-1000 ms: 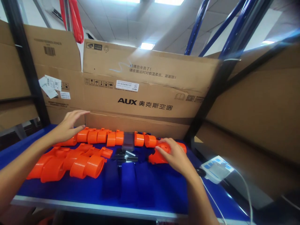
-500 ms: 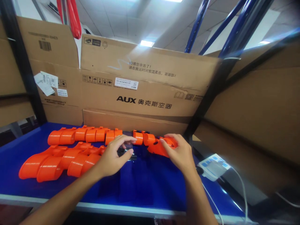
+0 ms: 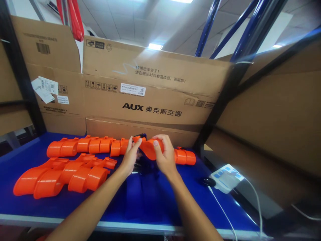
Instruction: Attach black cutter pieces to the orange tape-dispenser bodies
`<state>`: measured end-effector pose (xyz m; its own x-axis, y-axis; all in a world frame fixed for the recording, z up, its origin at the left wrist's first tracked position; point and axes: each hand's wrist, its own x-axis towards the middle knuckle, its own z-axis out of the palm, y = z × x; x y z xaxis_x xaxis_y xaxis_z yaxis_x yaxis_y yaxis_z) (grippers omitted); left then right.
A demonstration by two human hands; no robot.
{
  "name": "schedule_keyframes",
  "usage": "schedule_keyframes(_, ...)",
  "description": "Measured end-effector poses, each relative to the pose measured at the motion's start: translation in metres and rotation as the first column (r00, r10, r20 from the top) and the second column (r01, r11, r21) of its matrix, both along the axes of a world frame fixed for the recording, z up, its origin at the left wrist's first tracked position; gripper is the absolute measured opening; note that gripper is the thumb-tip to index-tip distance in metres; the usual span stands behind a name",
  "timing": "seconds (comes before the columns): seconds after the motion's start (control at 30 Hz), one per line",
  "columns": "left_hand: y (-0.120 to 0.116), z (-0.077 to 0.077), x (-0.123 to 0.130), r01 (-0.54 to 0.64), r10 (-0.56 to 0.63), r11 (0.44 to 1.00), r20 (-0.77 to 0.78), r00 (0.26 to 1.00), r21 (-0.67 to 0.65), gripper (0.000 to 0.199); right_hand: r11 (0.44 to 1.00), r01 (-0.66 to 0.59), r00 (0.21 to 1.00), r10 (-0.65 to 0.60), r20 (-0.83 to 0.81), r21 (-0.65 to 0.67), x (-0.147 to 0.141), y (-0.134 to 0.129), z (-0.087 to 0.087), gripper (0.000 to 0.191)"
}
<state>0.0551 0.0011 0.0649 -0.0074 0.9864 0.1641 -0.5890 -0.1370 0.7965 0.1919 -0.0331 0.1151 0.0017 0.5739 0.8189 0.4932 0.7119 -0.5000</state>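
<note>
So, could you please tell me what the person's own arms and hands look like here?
The left hand and right hand are both bare, without gloves. The left forearm and right forearm are slim, tapering and uncovered; no sleeve, watch or bracelet shows within the picture. Whether a ring is worn is too small to tell.

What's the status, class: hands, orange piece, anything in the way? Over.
Right hand gripping orange piece. Left hand at its left end. Other orange pieces close by on both sides; nothing seen blocking.
</note>
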Motion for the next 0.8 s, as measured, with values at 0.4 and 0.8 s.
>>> schedule_keyframes(0.4, 0.003, -0.012, -0.018, 0.022, -0.017, 0.984, -0.032, 0.999, 0.179, 0.046, 0.868, -0.317, 0.932, 0.212, -0.293, -0.381, 0.010, 0.023, -0.034, 0.030)
schedule_keyframes(0.8, 0.005, -0.011, -0.031, 0.010, 0.036, 0.959, -0.159, 0.987, 0.283, 0.046, 0.770, -0.386, 0.914, 0.246, -0.321, -0.509, -0.002, 0.018, -0.049, 0.034)
